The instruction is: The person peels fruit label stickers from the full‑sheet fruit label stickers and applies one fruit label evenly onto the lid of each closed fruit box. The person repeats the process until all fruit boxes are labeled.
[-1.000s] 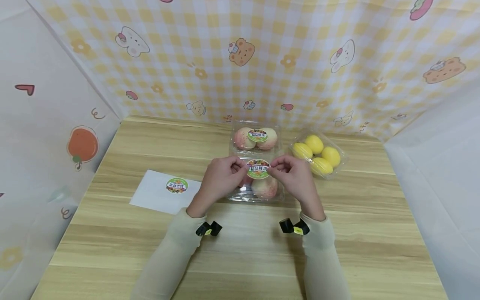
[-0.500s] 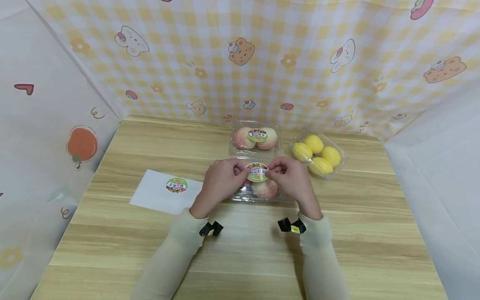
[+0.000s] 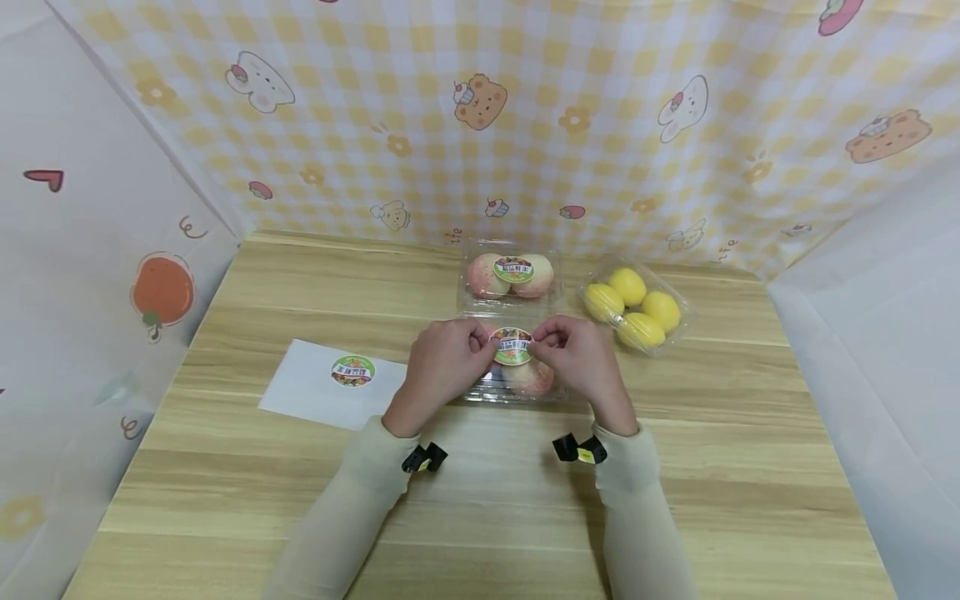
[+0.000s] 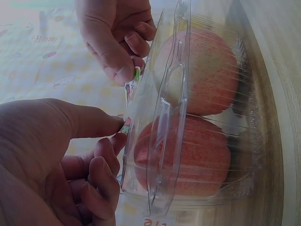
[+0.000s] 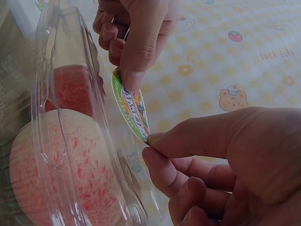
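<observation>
1. The oval paper sticker with a green border and printed fruit (image 3: pixel 512 347) is between the two hands, above the lid of the nearer clear plastic box (image 3: pixel 517 398), which holds pink-and-cream peaches (image 3: pixel 529 379).
2. The left hand (image 3: pixel 447 357) pinches the sticker's left end between thumb and forefinger, its other fingers curled in; the right hand (image 3: pixel 581 358) pinches the right end in the same way. Neither is nearer.
3. The sticker's long axis runs left to right from one pinch to the other, along the box's long side.
4. The gap to the lid seems to matter most. In the right wrist view the sticker stands just off the plastic; in the left wrist view its left end looks very close, and whether it touches I cannot tell.
5. Straight beyond, a similar oval sticker (image 3: pixel 513 269) lies likewise lengthwise, on the farther clear plastic box (image 3: pixel 487 244).
</observation>
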A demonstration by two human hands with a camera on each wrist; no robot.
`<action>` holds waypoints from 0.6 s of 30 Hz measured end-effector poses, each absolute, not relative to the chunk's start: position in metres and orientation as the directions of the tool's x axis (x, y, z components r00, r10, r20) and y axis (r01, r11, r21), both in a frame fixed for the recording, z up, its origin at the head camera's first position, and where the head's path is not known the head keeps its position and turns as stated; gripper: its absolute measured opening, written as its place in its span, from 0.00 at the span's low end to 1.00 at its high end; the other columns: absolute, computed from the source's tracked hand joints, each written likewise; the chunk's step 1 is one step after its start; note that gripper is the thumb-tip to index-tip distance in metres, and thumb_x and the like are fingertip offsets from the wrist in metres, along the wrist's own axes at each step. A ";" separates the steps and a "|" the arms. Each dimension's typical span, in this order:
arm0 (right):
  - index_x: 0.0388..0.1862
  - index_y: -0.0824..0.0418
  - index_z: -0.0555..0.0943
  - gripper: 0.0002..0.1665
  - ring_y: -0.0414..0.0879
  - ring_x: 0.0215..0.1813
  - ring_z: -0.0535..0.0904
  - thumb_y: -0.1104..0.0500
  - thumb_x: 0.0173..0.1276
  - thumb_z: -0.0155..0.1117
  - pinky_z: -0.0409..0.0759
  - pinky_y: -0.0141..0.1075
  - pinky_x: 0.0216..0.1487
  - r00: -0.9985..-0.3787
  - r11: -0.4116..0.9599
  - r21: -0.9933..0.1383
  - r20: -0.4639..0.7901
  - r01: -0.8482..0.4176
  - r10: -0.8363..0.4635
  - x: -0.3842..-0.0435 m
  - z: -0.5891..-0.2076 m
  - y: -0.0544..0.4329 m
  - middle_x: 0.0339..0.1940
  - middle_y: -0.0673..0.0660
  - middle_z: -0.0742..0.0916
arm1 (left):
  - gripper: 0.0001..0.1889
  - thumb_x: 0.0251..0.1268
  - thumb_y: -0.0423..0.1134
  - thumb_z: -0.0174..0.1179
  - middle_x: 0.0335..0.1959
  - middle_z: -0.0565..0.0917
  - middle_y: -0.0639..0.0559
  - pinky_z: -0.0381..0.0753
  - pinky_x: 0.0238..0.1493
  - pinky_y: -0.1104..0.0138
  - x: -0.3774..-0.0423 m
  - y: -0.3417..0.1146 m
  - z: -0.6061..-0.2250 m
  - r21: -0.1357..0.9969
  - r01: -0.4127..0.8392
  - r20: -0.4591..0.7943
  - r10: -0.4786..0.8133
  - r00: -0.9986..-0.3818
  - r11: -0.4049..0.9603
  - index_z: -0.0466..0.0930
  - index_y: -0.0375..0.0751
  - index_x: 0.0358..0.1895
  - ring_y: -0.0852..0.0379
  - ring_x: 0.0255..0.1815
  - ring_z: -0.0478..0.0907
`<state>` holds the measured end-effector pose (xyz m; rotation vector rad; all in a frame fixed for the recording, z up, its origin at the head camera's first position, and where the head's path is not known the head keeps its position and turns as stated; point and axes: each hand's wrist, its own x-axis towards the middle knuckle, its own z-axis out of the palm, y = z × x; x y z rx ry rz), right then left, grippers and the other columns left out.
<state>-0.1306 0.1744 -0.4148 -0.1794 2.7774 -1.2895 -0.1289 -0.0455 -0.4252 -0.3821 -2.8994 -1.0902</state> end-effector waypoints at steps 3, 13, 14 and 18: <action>0.37 0.64 0.89 0.03 0.48 0.32 0.84 0.66 0.69 0.77 0.79 0.35 0.32 -0.990 0.638 -0.766 -0.019 -0.076 -0.141 -0.131 -0.415 0.174 0.31 0.56 0.90 | 0.12 0.73 0.45 0.72 0.19 0.78 0.59 0.69 0.22 0.66 -0.129 -0.045 -0.425 0.643 0.232 0.100 0.220 -0.970 0.730 0.87 0.46 0.30 0.58 0.20 0.74; 0.38 0.65 0.90 0.04 0.48 0.32 0.83 0.65 0.69 0.78 0.78 0.36 0.32 -0.988 0.638 -0.769 -0.062 -0.044 -0.143 -0.131 -0.415 0.174 0.31 0.55 0.90 | 0.12 0.73 0.45 0.72 0.19 0.78 0.59 0.68 0.22 0.65 -0.128 -0.046 -0.426 0.642 0.230 0.098 0.220 -0.971 0.731 0.87 0.46 0.30 0.58 0.20 0.74; 0.38 0.64 0.90 0.03 0.48 0.32 0.83 0.65 0.69 0.78 0.78 0.36 0.32 -0.988 0.640 -0.767 -0.066 -0.040 -0.141 -0.132 -0.415 0.174 0.31 0.55 0.90 | 0.12 0.72 0.45 0.72 0.19 0.78 0.59 0.68 0.22 0.65 -0.128 -0.046 -0.426 0.641 0.231 0.098 0.221 -0.970 0.732 0.87 0.46 0.30 0.58 0.21 0.74; 0.37 0.63 0.90 0.03 0.48 0.32 0.82 0.65 0.69 0.77 0.78 0.37 0.31 -0.989 0.651 -0.759 -0.071 -0.033 -0.133 -0.131 -0.416 0.174 0.30 0.55 0.89 | 0.12 0.72 0.45 0.73 0.19 0.78 0.59 0.69 0.22 0.65 -0.128 -0.045 -0.426 0.637 0.231 0.094 0.223 -0.970 0.736 0.87 0.46 0.30 0.58 0.21 0.74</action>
